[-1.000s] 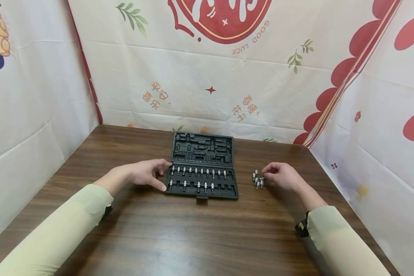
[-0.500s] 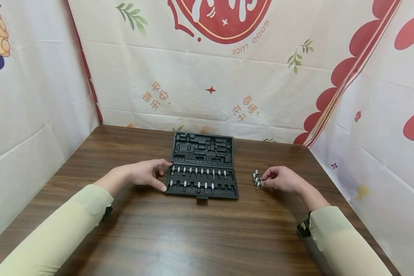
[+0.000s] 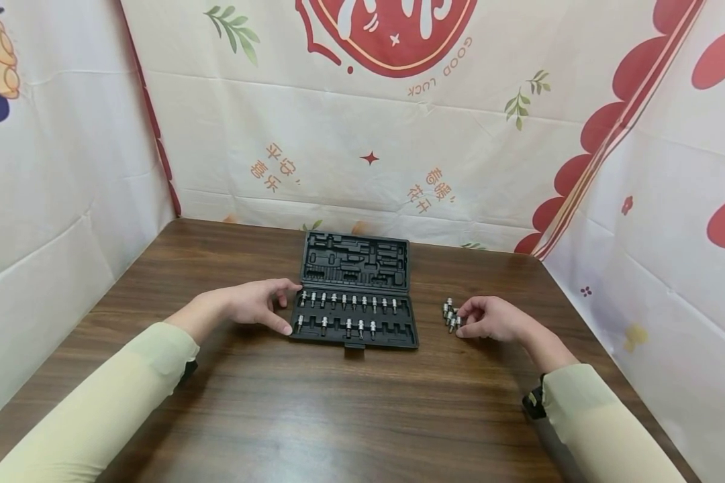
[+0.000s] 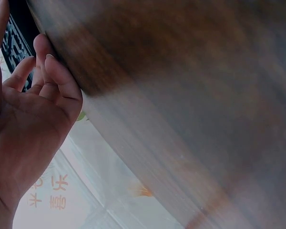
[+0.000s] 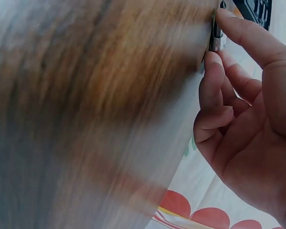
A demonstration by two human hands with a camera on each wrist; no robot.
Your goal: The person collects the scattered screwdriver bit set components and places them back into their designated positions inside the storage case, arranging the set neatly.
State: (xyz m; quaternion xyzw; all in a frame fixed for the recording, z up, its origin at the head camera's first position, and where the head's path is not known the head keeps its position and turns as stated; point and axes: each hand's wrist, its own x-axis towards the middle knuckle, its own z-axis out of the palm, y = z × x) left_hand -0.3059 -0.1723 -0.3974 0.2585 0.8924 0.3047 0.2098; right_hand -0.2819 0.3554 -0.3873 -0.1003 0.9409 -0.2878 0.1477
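Note:
A black plastic case (image 3: 354, 342) lies unfolded on the table, its lower half holding two rows of silver bit sockets (image 3: 353, 302). Along the case's left side, my left hand (image 3: 256, 303) rests with thumb and fingers spread, the thumb at the front corner and the index finger near the hinge. Right of the case is a small pile of loose bit sockets (image 3: 449, 310). There my right hand (image 3: 495, 318) has thumb and fingertips at the two ends of one bit socket (image 5: 218, 40), pinching it lengthwise close to the table.
The brown wood-grain table (image 3: 362, 409) carries the case and the pile. Bare slots (image 3: 395, 329) show at the right of the case's front row. The moulded lid (image 3: 355, 260) leans back towards a printed cloth (image 3: 338, 121), which hangs behind and at both sides.
My right hand has come down and slightly towards me at the loose pile, its thumb and fingers now around a bit socket. The left hand and case have stayed put.

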